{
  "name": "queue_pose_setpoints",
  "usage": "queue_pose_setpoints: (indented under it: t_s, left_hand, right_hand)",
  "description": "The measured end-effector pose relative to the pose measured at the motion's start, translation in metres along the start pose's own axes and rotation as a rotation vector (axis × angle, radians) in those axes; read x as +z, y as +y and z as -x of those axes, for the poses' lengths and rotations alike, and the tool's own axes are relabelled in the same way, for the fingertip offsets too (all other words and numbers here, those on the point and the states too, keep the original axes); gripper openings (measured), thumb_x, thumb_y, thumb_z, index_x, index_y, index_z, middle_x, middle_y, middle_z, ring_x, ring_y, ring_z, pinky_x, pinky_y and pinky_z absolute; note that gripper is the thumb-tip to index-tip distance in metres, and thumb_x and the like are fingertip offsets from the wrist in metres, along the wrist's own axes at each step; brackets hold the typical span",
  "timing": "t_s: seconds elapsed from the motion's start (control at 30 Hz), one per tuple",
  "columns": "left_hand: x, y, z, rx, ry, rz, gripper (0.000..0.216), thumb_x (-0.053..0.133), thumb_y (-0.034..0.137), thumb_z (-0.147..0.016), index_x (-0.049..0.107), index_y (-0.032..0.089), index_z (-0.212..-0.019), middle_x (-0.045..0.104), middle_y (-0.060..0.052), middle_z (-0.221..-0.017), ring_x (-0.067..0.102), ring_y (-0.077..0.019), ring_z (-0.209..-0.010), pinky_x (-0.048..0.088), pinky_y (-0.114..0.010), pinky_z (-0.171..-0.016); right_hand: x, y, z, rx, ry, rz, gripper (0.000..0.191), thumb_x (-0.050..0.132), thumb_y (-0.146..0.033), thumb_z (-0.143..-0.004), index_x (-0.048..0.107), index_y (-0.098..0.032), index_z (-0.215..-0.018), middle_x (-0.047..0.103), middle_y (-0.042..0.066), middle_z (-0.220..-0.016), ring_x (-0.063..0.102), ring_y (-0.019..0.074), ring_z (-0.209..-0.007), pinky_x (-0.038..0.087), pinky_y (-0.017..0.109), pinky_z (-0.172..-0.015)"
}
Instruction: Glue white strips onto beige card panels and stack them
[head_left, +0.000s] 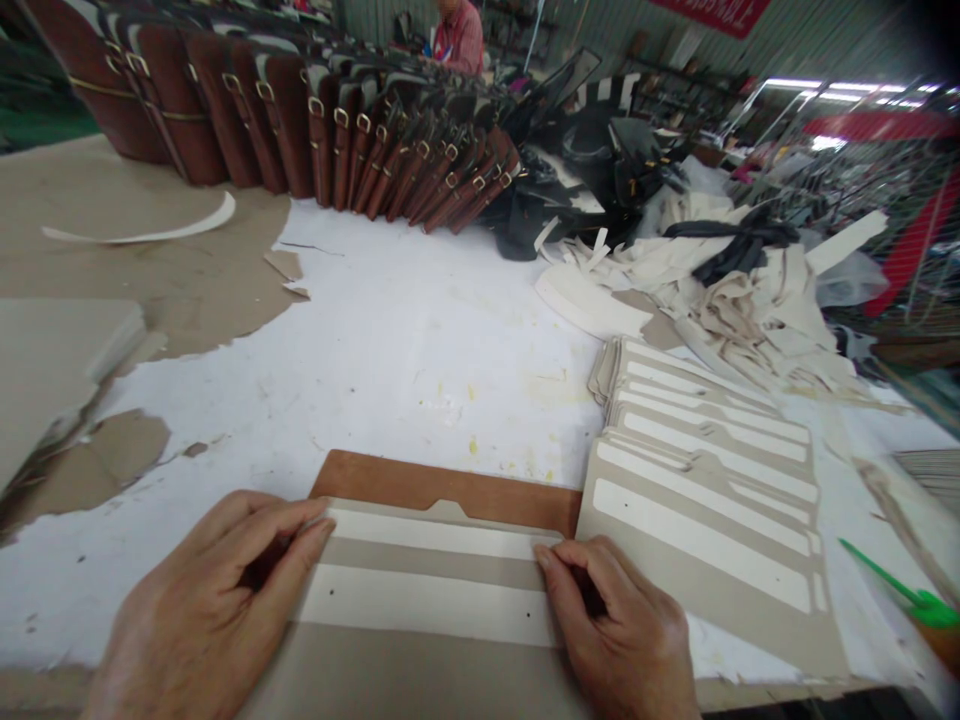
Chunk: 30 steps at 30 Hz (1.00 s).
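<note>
Cardboard panel (427, 565), grey with two white strips, lies on a flat brown leather piece (450, 487) at the near table edge. The left hand (217, 600) and the right hand (622, 630), fingers bent, each pinch one upper corner of it. A stack of similar grey panels (705, 480) lies just beside, on the right.

text: none legible | red banner (712, 12): characters too blurred to read

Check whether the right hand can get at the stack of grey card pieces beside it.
Probably yes: the right hand rests on the grey panel over the brown piece, and the stack lies just to its right, uncovered, nothing between.
</note>
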<state>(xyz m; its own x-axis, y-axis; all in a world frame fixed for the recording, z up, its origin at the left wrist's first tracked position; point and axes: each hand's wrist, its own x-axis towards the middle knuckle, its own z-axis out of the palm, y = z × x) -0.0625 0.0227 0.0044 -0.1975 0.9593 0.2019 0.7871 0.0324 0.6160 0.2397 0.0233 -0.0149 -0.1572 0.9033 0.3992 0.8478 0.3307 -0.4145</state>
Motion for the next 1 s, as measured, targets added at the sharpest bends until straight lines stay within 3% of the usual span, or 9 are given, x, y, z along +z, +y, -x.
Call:
queue_pose_setpoints:
  t_s: [0.2, 0.47, 0.6, 0.7, 0.83, 1.0]
  left_hand:
    - [-0.001, -0.003, 0.0, -0.019, -0.048, -0.014, 0.022, 0.056, 0.049, -0.097, 0.073, 0.034, -0.095, 0.069, 0.002, -0.093, 0.065, -0.0202, -0.086, 0.045, -0.029, -0.078]
    - [0.0, -0.011, -0.009, 0.135, -0.013, -0.058, 0.024, 0.056, 0.041, -0.096, 0.073, 0.031, -0.084, 0.068, 0.004, -0.082, 0.069, -0.0153, -0.073, 0.049, -0.026, -0.066]
    - [-0.007, -0.007, -0.004, 0.218, 0.079, -0.038, 0.021, 0.055, 0.037, -0.1, 0.073, 0.027, -0.096, 0.069, 0.002, -0.086, 0.068, -0.0163, -0.078, 0.052, -0.026, -0.069]
    - [-0.011, 0.008, 0.005, 0.377, 0.15, -0.051, 0.019, 0.053, 0.03, -0.103, 0.071, 0.024, -0.108, 0.069, -0.002, -0.099, 0.067, -0.0185, -0.091, 0.054, -0.029, -0.081]
    - [0.0, 0.037, 0.015, 0.654, -0.011, -0.154, 0.024, 0.051, 0.019, -0.102, 0.069, 0.018, -0.118, 0.069, -0.009, -0.118, 0.062, -0.0259, -0.111, 0.055, -0.042, -0.098]
    - [0.021, 0.052, 0.016, 0.692, -0.173, -0.314, 0.026, 0.052, 0.011, -0.097, 0.067, 0.008, -0.119, 0.071, -0.015, -0.115, 0.065, -0.0332, -0.104, 0.061, -0.055, -0.088]
  right_hand:
    - [-0.003, 0.002, 0.0, -0.047, -0.015, 0.049, 0.019, 0.061, -0.028, -0.102, 0.064, -0.023, -0.084, 0.065, -0.004, -0.069, 0.065, 0.0114, -0.058, 0.043, 0.025, -0.059]
    - [0.008, 0.0, 0.001, 0.049, 0.024, 0.018, 0.029, 0.054, -0.037, -0.105, 0.063, -0.023, -0.082, 0.064, -0.003, -0.07, 0.063, 0.0139, -0.057, 0.041, 0.029, -0.059]
    - [-0.005, -0.001, 0.004, 0.03, 0.067, -0.103, 0.017, 0.055, -0.032, -0.106, 0.068, -0.022, -0.1, 0.069, -0.001, -0.079, 0.067, 0.0143, -0.067, 0.047, 0.027, -0.065]
    - [-0.019, -0.01, 0.003, -0.079, 0.115, -0.167, 0.013, 0.057, -0.019, -0.103, 0.066, -0.02, -0.113, 0.068, 0.001, -0.085, 0.066, 0.0131, -0.074, 0.05, 0.024, -0.069]
    - [-0.017, -0.034, -0.011, -0.317, 0.032, -0.12, 0.021, 0.055, -0.01, -0.098, 0.065, -0.015, -0.116, 0.068, 0.008, -0.097, 0.063, 0.0204, -0.089, 0.054, 0.032, -0.077]
    - [0.01, -0.05, -0.025, -0.337, -0.146, -0.028, 0.025, 0.054, -0.004, -0.089, 0.068, -0.015, -0.107, 0.068, 0.01, -0.099, 0.058, 0.0272, -0.09, 0.054, 0.044, -0.077]
